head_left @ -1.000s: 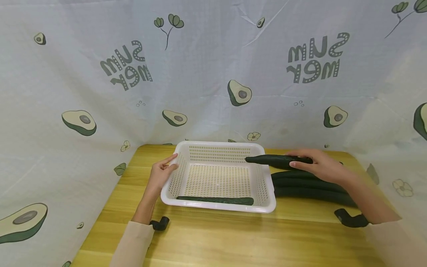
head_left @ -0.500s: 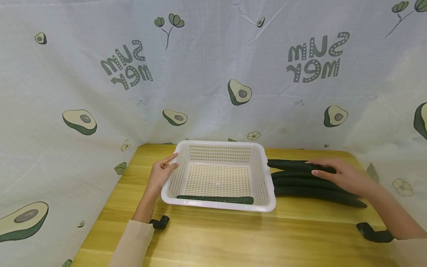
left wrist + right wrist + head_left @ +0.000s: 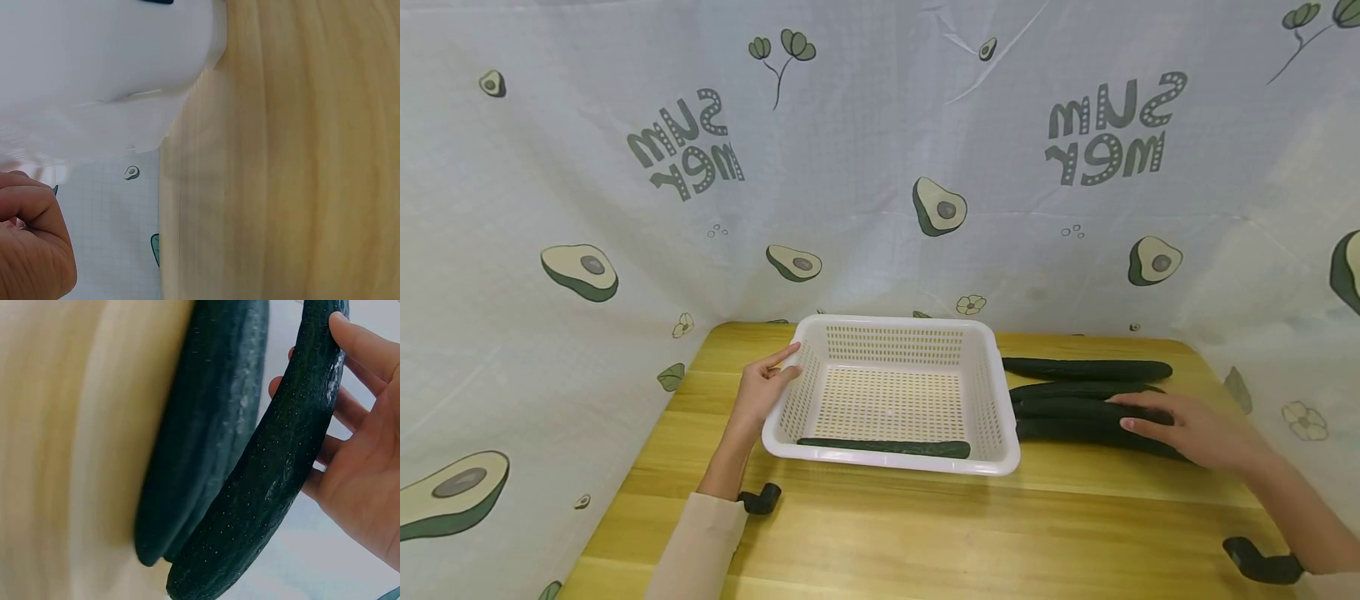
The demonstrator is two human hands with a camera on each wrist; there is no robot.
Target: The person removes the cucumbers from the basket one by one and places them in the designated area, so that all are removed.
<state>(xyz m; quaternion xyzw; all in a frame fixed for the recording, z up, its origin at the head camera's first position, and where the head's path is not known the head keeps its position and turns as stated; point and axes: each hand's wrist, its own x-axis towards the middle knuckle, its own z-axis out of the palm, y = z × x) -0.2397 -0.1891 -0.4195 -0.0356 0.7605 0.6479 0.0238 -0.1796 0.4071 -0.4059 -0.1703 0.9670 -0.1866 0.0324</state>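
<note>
My left hand (image 3: 762, 392) pinches the left rim of a white plastic basket (image 3: 891, 464), thumb and a finger at the edge. In the left wrist view, part of the left hand (image 3: 31, 237) shows beside the basket's white outer wall (image 3: 81, 56). One cucumber (image 3: 883, 448) lies inside along the front wall. Right of the basket, my right hand (image 3: 1198, 429) grips a dark green cucumber (image 3: 262, 481) between thumb and fingers. Two more cucumbers (image 3: 200, 425) lie close beside it in the right wrist view. A separate cucumber (image 3: 1090, 370) rests behind this group, near the table's back edge.
The wooden table (image 3: 925, 533) stretches in front of the basket. Behind it hangs a pale curtain (image 3: 865, 233) printed with avocados. A black wrist mount (image 3: 1262, 562) is on the right arm, and another mount (image 3: 762, 500) on the left.
My right hand has moved right with one cucumber, laid it down at the back and let go. It has then come forward and taken hold of another. My left hand stays on the rim.
</note>
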